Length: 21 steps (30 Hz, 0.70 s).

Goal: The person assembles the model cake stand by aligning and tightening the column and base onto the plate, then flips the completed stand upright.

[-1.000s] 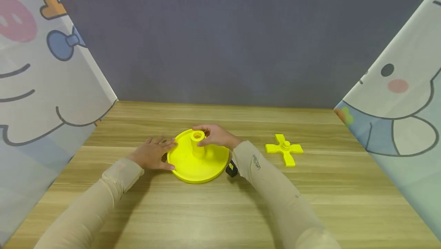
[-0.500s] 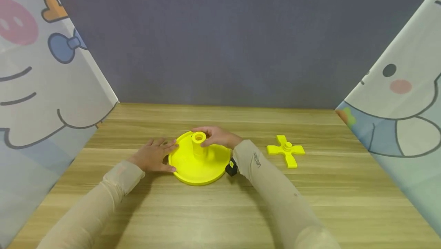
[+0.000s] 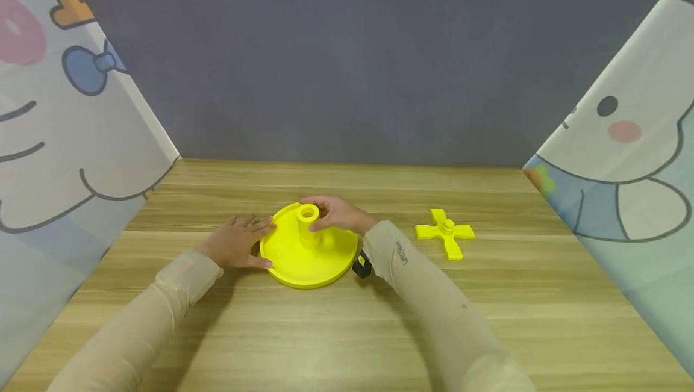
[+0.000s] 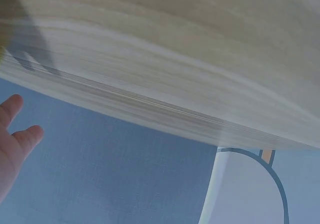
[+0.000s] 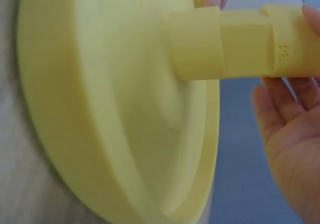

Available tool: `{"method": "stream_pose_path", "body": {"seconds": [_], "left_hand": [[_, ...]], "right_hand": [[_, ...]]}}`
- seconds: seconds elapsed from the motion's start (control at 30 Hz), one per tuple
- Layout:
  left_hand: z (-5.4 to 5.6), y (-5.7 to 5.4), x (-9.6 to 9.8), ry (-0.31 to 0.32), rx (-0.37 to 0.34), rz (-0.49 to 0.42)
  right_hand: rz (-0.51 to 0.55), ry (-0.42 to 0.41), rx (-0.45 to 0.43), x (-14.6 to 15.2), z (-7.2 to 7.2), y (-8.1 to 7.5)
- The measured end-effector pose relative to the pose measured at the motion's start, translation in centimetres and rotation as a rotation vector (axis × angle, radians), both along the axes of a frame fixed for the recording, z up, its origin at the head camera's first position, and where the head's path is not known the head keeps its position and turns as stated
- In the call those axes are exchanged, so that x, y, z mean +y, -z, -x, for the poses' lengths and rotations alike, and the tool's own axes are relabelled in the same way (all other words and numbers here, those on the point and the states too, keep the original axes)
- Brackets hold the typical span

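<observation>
Left hand [image 3: 235, 246] spread against the dish's [image 3: 298, 268] rim | right hand [image 3: 338, 214] pinching the upright tube [image 3: 305, 228] on it | cross [image 3: 446, 233] right, on surface [image 3: 325, 344] | all holding as half a second ago

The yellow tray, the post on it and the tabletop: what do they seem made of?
Yellow tray: probably plastic, with a smooth matte look, even color and a neat raised rim.
Post: likely similar plastic; matching yellow, crisp flat facets and a number-like marking.
Tabletop: smooth wood or wood-look laminate; grain shows, but which is unclear.
</observation>
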State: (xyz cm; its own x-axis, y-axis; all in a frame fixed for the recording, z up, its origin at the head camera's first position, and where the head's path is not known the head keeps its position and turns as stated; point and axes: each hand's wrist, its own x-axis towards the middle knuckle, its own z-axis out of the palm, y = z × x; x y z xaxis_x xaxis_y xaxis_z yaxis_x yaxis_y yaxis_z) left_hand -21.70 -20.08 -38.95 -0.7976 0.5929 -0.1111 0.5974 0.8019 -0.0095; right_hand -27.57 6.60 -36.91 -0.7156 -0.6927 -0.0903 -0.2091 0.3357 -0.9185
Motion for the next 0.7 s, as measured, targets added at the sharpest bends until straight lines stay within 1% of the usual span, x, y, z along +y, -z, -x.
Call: {"method": "stream_pose_path", "body": {"seconds": [0.2,0.3,0.43,0.53,0.6,0.7], "left_hand": [[0.1,0.3,-0.1,-0.019,-0.009,0.003],[0.2,0.3,-0.1,-0.021,-0.017,0.000],[0.1,0.4,-0.1,-0.016,-0.027,0.001],[0.0,0.4,-0.1,-0.013,-0.026,-0.008],[0.1,0.4,-0.2,-0.012,-0.017,-0.012],[0.0,0.5,-0.2,-0.013,-0.010,-0.015]], "right_hand": [[0.014,-0.010,-0.003,-0.4,-0.2,0.2],[0.018,0.009,0.010,-0.6,-0.2,0.3],[-0.033,0.059,0.048,-0.9,-0.3,0.4],[-0.073,0.091,0.090,-1.0,-0.6,0.2],[-0.093,0.104,0.122,-1.1,-0.7,-0.1],[-0.120,0.116,0.147,-1.2,-1.0,-0.3]]}}
